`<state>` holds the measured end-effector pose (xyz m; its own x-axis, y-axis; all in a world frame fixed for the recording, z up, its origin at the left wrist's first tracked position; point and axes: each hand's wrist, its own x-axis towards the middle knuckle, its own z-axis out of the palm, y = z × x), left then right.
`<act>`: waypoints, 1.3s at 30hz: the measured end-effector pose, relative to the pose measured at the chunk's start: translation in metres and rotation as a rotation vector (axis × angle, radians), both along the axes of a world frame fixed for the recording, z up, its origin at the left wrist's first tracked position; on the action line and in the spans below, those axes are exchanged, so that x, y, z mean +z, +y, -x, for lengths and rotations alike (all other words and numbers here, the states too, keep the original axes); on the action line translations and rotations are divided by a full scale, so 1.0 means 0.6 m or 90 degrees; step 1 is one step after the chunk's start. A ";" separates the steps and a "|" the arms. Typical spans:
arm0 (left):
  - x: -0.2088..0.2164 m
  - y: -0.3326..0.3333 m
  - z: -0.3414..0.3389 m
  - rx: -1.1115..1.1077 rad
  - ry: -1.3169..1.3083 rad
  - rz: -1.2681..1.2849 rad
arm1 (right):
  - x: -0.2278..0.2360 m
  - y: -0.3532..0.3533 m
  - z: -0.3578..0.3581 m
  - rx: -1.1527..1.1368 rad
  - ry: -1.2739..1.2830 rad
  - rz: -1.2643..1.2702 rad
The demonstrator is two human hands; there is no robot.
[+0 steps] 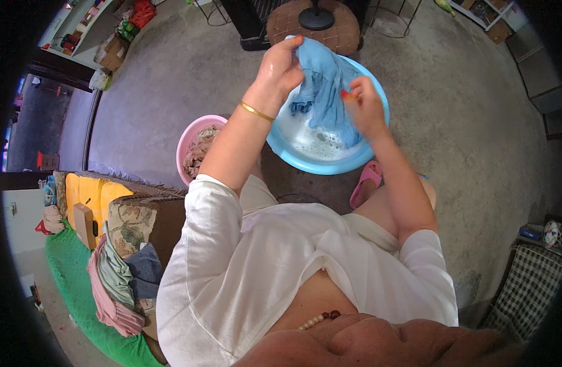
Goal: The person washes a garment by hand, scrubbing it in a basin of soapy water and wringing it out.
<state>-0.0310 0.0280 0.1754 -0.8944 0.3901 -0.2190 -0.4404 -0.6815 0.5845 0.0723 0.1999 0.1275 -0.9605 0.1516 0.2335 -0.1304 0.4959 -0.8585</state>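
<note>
A wet light-blue cloth (pixel 323 85) hangs over a blue basin (pixel 317 166) of sudsy water, its lower end reaching into the foam (pixel 314 140). Its upper left edge is gripped by my left hand (pixel 281 68), thumb and fingers closed on the fabric. My right hand (pixel 365 107) is beside the cloth's right edge, above the basin, with fingers curled and slightly blurred. Whether fabric is pinched between those fingers is hidden. To the left of the basin stands a pink basin (pixel 182 147) with crumpled brownish cloth (pixel 199 150) in it.
Just beyond the blue basin is a brown padded seat (pixel 281 27) with a round black base (pixel 316 19) on it. My foot, in a pink slipper (pixel 356 194), is close to the basin's near side. A couch with a green cover (pixel 66 269) and piled clothes (pixel 112 306) lies at left.
</note>
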 end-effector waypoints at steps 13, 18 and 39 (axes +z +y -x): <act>0.021 -0.009 -0.016 0.041 -0.109 -0.004 | -0.077 0.045 0.058 0.035 -0.026 0.587; -0.027 -0.043 0.011 0.055 -0.062 -0.002 | -0.015 0.062 0.061 0.032 -0.019 0.735; 0.172 0.030 -0.019 -0.161 0.203 0.011 | 0.117 0.052 0.046 0.200 -0.041 0.559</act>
<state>-0.0194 0.0461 0.2786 -0.7944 0.6057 0.0447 -0.3883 -0.5631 0.7294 0.0448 0.2309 0.1977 -0.9944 -0.0200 0.1035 -0.0880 -0.3839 -0.9192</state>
